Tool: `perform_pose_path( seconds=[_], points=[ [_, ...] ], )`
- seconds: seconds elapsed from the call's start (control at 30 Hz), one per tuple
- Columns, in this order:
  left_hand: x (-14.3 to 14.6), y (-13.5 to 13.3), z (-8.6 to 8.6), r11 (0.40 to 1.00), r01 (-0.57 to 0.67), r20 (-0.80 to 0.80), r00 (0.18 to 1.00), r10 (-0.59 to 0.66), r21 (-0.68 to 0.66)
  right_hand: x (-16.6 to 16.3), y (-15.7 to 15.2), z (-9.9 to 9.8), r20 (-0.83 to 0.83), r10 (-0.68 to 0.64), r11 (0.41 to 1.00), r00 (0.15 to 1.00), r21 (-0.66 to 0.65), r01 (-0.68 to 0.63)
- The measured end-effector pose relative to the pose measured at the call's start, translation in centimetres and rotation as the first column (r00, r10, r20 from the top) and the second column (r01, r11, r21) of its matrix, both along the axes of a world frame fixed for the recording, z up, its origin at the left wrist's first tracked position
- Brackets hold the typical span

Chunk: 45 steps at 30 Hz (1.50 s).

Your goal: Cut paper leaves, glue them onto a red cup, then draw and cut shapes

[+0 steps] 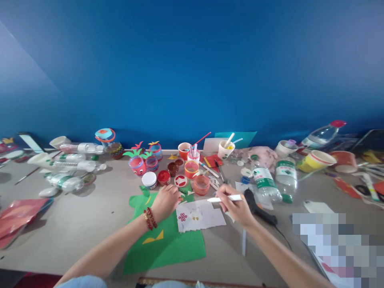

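Observation:
My right hand (233, 204) is closed round a white marker (226, 198), its tip pointing left above a white paper sheet (208, 218). That sheet carries a red knot-like drawing and small gold marks. Close to the sheet's upper left corner is my left hand (165, 202), fingers curled together. A bit of orange shows at its fingertips, too small to name. Under the left wrist spreads green paper (168, 250) with a yellow paper cutout (153, 237) on it. Just beyond the hands stand an open red paint jar (163, 177) and a pinkish plastic ring-shaped cup (201, 185).
Decorated cups with paper leaves (137, 165) stand at the back. Plastic bottles lie on the left (64, 181), and more bottles (264, 180) are on the right. A black glue gun (259, 210) with a cord rests beside my right forearm. Red packets (21, 218) lie far left.

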State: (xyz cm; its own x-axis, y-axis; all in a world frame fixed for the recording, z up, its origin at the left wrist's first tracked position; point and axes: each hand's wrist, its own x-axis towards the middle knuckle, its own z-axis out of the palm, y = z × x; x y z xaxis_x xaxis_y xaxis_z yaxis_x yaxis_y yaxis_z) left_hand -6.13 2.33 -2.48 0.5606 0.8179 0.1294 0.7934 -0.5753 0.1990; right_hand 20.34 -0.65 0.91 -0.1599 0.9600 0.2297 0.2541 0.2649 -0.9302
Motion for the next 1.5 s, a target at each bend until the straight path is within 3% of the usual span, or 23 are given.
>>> perform_pose_path(
  seconds=[0.07,0.13,0.2,0.27,0.4,0.47,0.57,0.67,0.73,0.8,0.9,0.93,1.0,1.07,1.2,1.3,1.5],
  points=[
    [-0.2,0.1,0.2,0.998,0.006,0.138,0.990,0.002,-0.057,-0.4,-0.2,-0.2,-0.012,0.007,1.000,1.000,0.004,-0.007],
    [-0.2,0.0,0.8,0.984,0.012,0.359,0.932,0.053,-0.178,-0.8,-0.5,-0.2,-0.023,0.008,1.000,1.000,0.022,-0.007],
    [0.0,-0.2,1.4,0.934,0.053,0.585,0.792,0.177,-0.354,-1.3,-0.9,0.0,-0.022,0.012,0.999,1.000,0.053,-0.010],
    [0.6,-0.5,2.0,0.829,0.178,0.731,0.591,0.341,-0.531,-1.9,-1.4,0.5,0.008,0.016,0.994,1.000,0.112,-0.016],
    [1.9,-1.4,2.3,0.576,0.474,0.719,0.199,0.666,-0.666,-3.0,-2.0,1.3,0.145,0.017,0.936,0.989,0.347,-0.067],
    [2.4,-1.7,2.3,0.515,0.553,0.664,0.097,0.741,-0.655,-3.4,-2.1,1.3,0.190,0.030,0.896,0.981,0.430,-0.111],
    [2.8,-2.0,2.0,0.475,0.608,0.627,0.048,0.778,-0.636,-3.5,-2.0,0.9,0.224,0.038,0.872,0.974,0.469,-0.142],
    [2.9,-2.0,1.8,0.458,0.621,0.616,0.052,0.786,-0.636,-3.4,-2.0,0.4,0.237,0.010,0.862,0.971,0.490,-0.129],
    [2.9,-2.1,1.8,0.490,0.588,0.647,0.077,0.759,-0.644,-3.1,-2.1,0.3,0.228,-0.005,0.852,0.974,0.510,-0.115],
    [2.8,-2.2,2.0,0.607,0.484,0.743,0.149,0.653,-0.630,-3.0,-2.1,0.6,0.194,-0.027,0.858,0.981,0.509,-0.077],
    [2.5,-2.5,2.5,0.859,0.256,0.860,0.391,0.326,-0.442,-2.9,-2.0,1.3,0.093,-0.057,0.918,0.994,0.397,0.016],
    [2.4,-2.7,2.6,0.914,0.205,0.848,0.484,0.216,-0.350,-2.9,-1.9,1.5,0.058,-0.059,0.939,0.997,0.341,0.035],
    [2.3,-2.8,2.8,0.967,0.163,0.781,0.622,0.055,-0.198,-3.0,-1.7,2.0,0.003,-0.052,0.968,0.999,0.248,0.050],
    [2.3,-2.9,2.7,0.979,0.170,0.716,0.697,-0.039,-0.112,-3.2,-1.4,2.2,-0.016,-0.025,0.981,1.000,0.191,0.028],
    [2.4,-2.8,2.2,0.985,0.168,0.625,0.767,-0.147,0.025,-3.5,-1.1,2.1,0.025,0.031,0.990,0.999,0.136,-0.034],
    [2.4,-2.7,1.9,0.981,0.163,0.589,0.784,-0.195,0.107,-3.4,-1.1,1.7,0.031,0.038,0.993,0.999,0.113,-0.041],
    [2.3,-2.8,2.1,0.974,0.185,0.574,0.786,-0.228,0.133,-3.1,-1.2,1.7,-0.061,-0.005,0.995,0.998,0.104,0.012]
  ],
)
